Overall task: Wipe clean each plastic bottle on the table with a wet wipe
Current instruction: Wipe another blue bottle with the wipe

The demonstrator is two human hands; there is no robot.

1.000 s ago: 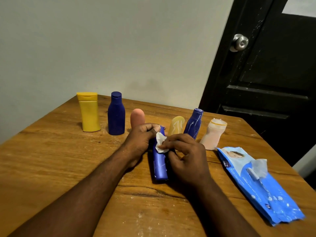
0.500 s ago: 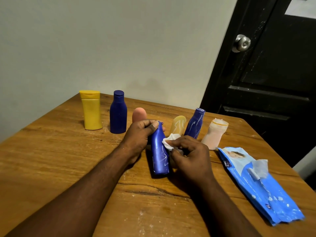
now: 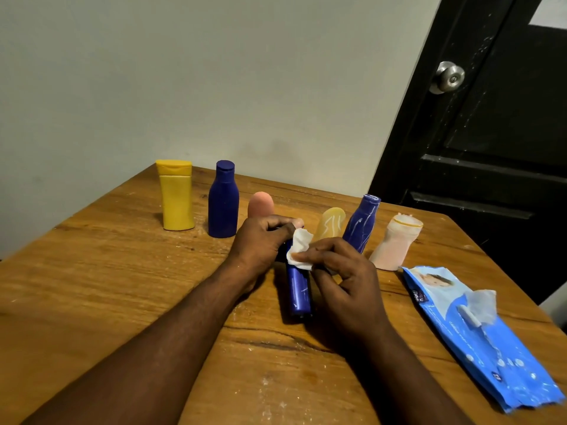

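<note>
I have the left hand (image 3: pixel 260 240) clenched round the top end of the blue bottle (image 3: pixel 298 292), whose lower end rests on the desk (image 3: pixel 92 286) between both hands. The right hand (image 3: pixel 343 280) pinches the wet wipe (image 3: pixel 299 248) against the bottle's upper part, right beside the left grip (the cap is hidden under those fingers). The wipes pack (image 3: pixel 478 342) lies flat at the right, well apart from the bottle.

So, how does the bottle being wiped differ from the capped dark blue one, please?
The held bottle is slim, brighter blue and tilted; the dark bottle is wider, navy and upright. The left hand grips the held bottle; the dark bottle stands untouched. Both are blue.
</note>
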